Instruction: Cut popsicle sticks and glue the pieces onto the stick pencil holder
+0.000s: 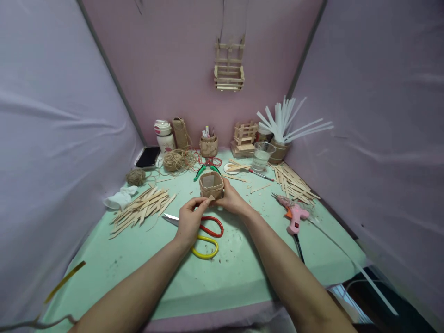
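Observation:
A small square brown pot with a braided-looking rim stands at the middle of the table, its open top facing me. My right hand is closed around its right side. With thumb and fingers pinched, my left hand holds a small tan flat piece against the pot's lower front. Below that hand lie scissors with one red and one yellow handle, blades pointing left and partly hidden by the hand. Green-handled pliers lie just behind the pot.
Wooden sticks lie at left, more sticks at right. A pink glue gun with its cord is at right. Behind stand twine, a water cup, and a pot of white glue sticks. A phone lies back left.

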### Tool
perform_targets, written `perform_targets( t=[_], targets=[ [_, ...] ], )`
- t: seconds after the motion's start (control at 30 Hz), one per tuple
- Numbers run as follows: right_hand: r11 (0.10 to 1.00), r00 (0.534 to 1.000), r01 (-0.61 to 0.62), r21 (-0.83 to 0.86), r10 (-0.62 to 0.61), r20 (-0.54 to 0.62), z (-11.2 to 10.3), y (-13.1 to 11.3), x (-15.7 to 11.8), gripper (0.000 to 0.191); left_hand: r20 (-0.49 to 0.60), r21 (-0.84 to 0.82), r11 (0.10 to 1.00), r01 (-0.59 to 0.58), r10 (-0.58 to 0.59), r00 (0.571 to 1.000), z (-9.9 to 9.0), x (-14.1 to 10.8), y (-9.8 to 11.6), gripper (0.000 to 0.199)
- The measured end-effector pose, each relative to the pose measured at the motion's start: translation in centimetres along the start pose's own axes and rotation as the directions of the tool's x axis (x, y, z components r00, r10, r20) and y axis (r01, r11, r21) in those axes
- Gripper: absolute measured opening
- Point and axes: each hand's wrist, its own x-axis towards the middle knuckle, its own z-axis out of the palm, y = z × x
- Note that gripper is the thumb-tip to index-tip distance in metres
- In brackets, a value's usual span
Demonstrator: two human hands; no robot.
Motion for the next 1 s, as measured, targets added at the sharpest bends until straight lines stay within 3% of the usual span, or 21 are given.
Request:
perform_targets(
  t=[0.17, 0.4, 0.63, 1.0],
  targets=[
    [0.998, 0.997, -0.056, -0.013, 0.055, -0.062, -0.2, -0.6, -0.3, 0.073, -0.034, 0.002, 0.997, -0.071, 0.071, 0.997, -0.5, 0.5, 0.5, 0.027],
    [0.984, 0.984, -0.177, 0.029, 0.177, 0.002, -0.8, -0.5, -1.1, 0.050, -0.067, 0.071, 0.990, -0.125, 0.130, 0.989, -0.8, 1.0, 2.4, 0.021],
    [0.987, 0.987, -0.162, 0.005, 0.163, -0.018, -0.7, -0.1, -1.3, 0.053, -0.105, 0.042, 0.998, -0.054, 0.058, 0.993, -0.3, 2.1, 2.3, 0.021],
    [0.976, 0.976, -0.216, -0.003, 0.216, 0.013, -0.5, -0.7, -1.3, 0.053, -0.137, 0.099, 0.995, -0.026, 0.040, 0.990, 0.1, 2.6, 1.9, 0.022]
  ],
)
